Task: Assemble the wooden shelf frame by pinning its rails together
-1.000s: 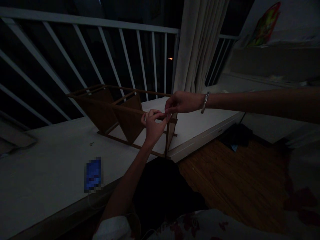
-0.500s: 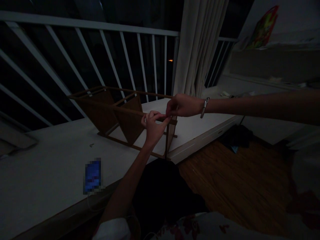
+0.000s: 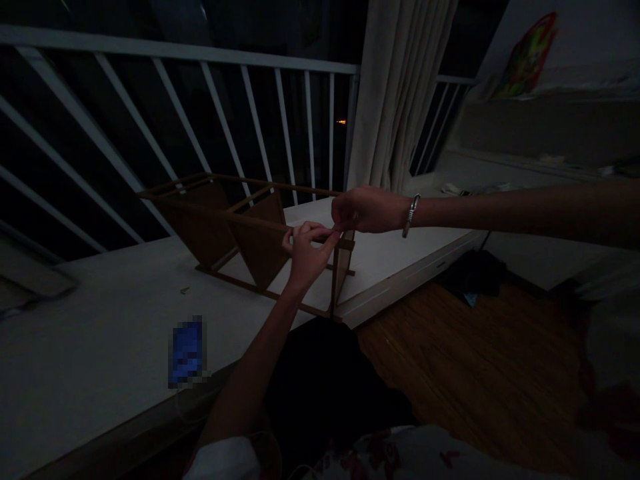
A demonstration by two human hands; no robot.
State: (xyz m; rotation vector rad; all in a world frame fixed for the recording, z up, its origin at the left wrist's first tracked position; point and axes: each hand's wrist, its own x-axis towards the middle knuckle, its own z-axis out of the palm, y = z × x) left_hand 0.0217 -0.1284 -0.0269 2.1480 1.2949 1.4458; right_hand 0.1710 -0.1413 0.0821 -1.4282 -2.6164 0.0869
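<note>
A small brown wooden rack (image 3: 235, 230) with slanted panels lies on its side on a white platform (image 3: 100, 333). My left hand (image 3: 306, 250) is closed around the rack's upper front rail near its right end. My right hand (image 3: 367, 209), with a metal bracelet on the wrist, pinches at the same rail end right beside the left fingers. What the right fingertips hold is too dark to make out.
A white railing (image 3: 200, 100) runs behind the platform, with a pale curtain (image 3: 395, 93) at its right end. A glowing blue phone (image 3: 187, 350) lies on the platform near its front edge. Brown wooden floor (image 3: 475, 373) and dark cloth (image 3: 473, 273) lie to the right.
Both hands stay at the rail end; the right hand's fingers have shifted slightly. The view has tilted a little.
</note>
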